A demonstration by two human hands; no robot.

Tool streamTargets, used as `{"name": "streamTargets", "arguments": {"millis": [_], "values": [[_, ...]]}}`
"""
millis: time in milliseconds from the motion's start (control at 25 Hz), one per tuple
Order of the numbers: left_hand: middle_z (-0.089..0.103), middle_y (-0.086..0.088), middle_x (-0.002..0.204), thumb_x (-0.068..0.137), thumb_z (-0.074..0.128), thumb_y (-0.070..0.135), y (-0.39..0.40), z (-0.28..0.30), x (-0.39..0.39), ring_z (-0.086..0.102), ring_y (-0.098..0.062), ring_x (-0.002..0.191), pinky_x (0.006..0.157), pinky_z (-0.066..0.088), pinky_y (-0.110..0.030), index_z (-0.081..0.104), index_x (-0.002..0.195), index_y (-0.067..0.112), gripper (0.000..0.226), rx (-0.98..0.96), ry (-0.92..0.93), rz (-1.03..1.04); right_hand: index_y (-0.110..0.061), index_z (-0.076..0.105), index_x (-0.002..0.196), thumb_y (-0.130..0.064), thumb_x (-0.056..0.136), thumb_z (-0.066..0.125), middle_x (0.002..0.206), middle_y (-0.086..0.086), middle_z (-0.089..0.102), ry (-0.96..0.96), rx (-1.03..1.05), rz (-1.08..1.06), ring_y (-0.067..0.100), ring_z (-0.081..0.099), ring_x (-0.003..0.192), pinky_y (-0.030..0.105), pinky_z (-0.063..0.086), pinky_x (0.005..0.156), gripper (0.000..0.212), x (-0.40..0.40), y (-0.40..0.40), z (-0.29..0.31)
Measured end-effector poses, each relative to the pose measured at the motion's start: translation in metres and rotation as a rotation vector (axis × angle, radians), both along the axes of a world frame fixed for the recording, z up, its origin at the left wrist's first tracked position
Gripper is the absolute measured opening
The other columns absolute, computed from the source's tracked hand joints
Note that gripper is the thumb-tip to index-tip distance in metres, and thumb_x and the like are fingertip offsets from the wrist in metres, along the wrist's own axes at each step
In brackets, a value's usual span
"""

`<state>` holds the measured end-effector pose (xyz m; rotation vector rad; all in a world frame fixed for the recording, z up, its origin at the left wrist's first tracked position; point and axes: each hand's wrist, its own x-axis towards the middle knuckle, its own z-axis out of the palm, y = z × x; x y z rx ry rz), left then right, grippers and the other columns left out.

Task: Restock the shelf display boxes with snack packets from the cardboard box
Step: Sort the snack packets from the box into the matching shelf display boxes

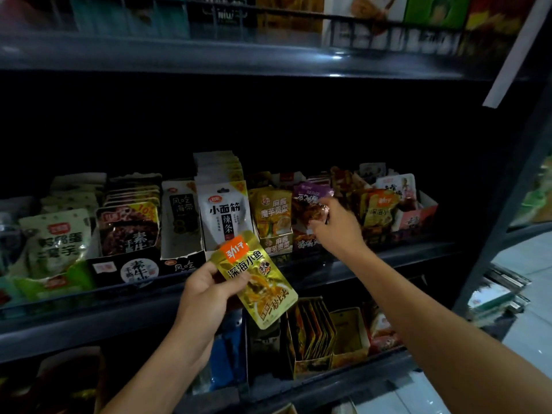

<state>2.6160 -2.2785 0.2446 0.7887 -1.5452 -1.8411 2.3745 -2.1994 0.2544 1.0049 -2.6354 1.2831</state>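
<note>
On the dark middle shelf point(388, 258), a row of open-fronted display boxes stands side by side, each holding upright snack packets, from a green-and-white pack at the far left through a white noodle-strip box point(222, 216) to a pink-sided box point(416, 218) at the right end. Below it, a lower shelf carries more boxes, one with yellow sachets point(313, 327) on edge. The right hand point(334, 225) reaches furthest in, its fingers curled round a small reddish-brown packet point(313, 212) at the mouth of the purple-fronted display box point(307, 242), touching the packets already there. The left hand point(209, 291) waits nearer the body, in front of the shelf edge, pinching a gold fish-snack packet point(257, 279) by its left side between thumb and fingers. That packet's long axis tilts from upper left to lower right. Matching gold packs point(380, 209) sit up and to the right, beyond the right hand, so the right arm looks nearer to that slot. The cardboard box is out of view.
</note>
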Motion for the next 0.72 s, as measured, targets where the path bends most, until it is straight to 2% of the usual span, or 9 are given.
{"name": "streamTargets", "arguments": {"millis": [120, 240, 280, 320, 400, 440, 520, 640, 720], "values": [[0.078, -0.004, 0.09, 0.086, 0.069, 0.002, 0.0, 0.005, 0.002, 0.073, -0.021, 0.089, 0.075, 0.049, -0.032, 0.068, 0.099, 0.013, 0.017, -0.006, -0.003, 0.009, -0.023, 0.055, 0.133, -0.013, 0.097, 0.055, 0.129, 0.0, 0.06, -0.083, 0.141, 0.185, 0.019, 0.057, 0.116, 0.03, 0.046, 0.094, 0.038, -0.005, 0.002, -0.004], [0.078, -0.004, 0.091, 0.086, 0.069, 0.003, 0.0, 0.007, -0.001, 0.073, -0.019, 0.087, 0.071, 0.05, -0.029, 0.068, 0.102, 0.014, 0.02, -0.017, -0.008, 0.018, -0.02, 0.06, 0.123, -0.017, 0.099, 0.053, 0.103, -0.004, 0.065, 0.066, 0.014, 0.073, 0.011, 0.062, 0.081, 0.025, 0.05, 0.067, 0.026, -0.002, 0.017, -0.008], [0.078, -0.003, 0.091, 0.086, 0.07, 0.004, 0.001, 0.007, -0.006, 0.073, -0.016, 0.084, 0.068, 0.05, -0.027, 0.068, 0.103, 0.016, 0.021, -0.029, -0.012, 0.018, -0.021, 0.061, 0.121, -0.022, 0.098, 0.054, 0.097, -0.007, 0.063, 0.101, -0.085, 0.021, 0.008, 0.061, 0.078, 0.025, 0.051, 0.066, 0.024, 0.002, 0.024, -0.009], [0.078, -0.002, 0.092, 0.085, 0.071, 0.004, 0.005, 0.007, -0.013, 0.073, -0.013, 0.082, 0.066, 0.05, -0.025, 0.069, 0.103, 0.018, 0.022, -0.05, -0.012, 0.008, -0.023, 0.061, 0.12, -0.027, 0.098, 0.056, 0.097, -0.01, 0.063, 0.055, -0.209, 0.041, 0.007, 0.061, 0.084, 0.028, 0.054, 0.073, 0.023, 0.008, 0.03, -0.01], [0.078, 0.002, 0.093, 0.084, 0.073, 0.005, 0.014, 0.008, -0.033, 0.073, -0.011, 0.085, 0.071, 0.051, -0.024, 0.069, 0.105, 0.022, 0.027, -0.096, 0.004, -0.042, -0.03, 0.062, 0.118, -0.034, 0.094, 0.062, 0.104, -0.013, 0.066, -0.205, -0.389, 0.286, 0.006, 0.063, 0.098, 0.033, 0.055, 0.089, 0.024, 0.026, 0.042, -0.005], [0.077, 0.005, 0.094, 0.084, 0.074, 0.005, 0.02, 0.008, -0.045, 0.072, -0.01, 0.089, 0.074, 0.052, -0.024, 0.07, 0.106, 0.025, 0.03, -0.13, 0.008, -0.075, -0.031, 0.064, 0.115, -0.032, 0.092, 0.065, 0.106, -0.011, 0.068, -0.322, -0.382, 0.414, 0.007, 0.065, 0.1, 0.032, 0.056, 0.089, 0.022, 0.035, 0.048, -0.002], [0.076, 0.008, 0.097, 0.085, 0.074, 0.008, 0.033, 0.009, -0.071, 0.07, -0.008, 0.095, 0.08, 0.055, -0.025, 0.07, 0.108, 0.03, 0.032, -0.212, -0.003, -0.136, -0.025, 0.071, 0.1, -0.023, 0.091, 0.068, 0.101, -0.005, 0.073, -0.41, -0.299, 0.526, 0.01, 0.069, 0.096, 0.029, 0.057, 0.084, 0.01, 0.036, 0.065, 0.003], [0.072, 0.007, 0.1, 0.092, 0.068, 0.012, 0.048, 0.01, -0.111, 0.068, -0.007, 0.09, 0.076, 0.054, -0.021, 0.066, 0.102, 0.034, 0.024, -0.354, -0.049, -0.212, -0.021, 0.072, 0.096, -0.018, 0.093, 0.065, 0.097, -0.003, 0.075, -0.315, -0.36, 0.355, 0.012, 0.071, 0.093, 0.031, 0.057, 0.083, 0.008, 0.003, 0.092, 0.008], [0.067, 0.01, 0.11, 0.095, 0.064, 0.019, 0.052, 0.008, -0.137, 0.063, -0.006, 0.095, 0.081, 0.052, -0.023, 0.064, 0.11, 0.033, 0.02, -0.63, -0.148, -0.228, -0.021, 0.069, 0.103, -0.011, 0.094, 0.062, 0.099, -0.003, 0.075, -0.247, -0.581, 0.164, 0.013, 0.07, 0.092, 0.029, 0.056, 0.08, 0.015, -0.034, 0.112, 0.013]]}}
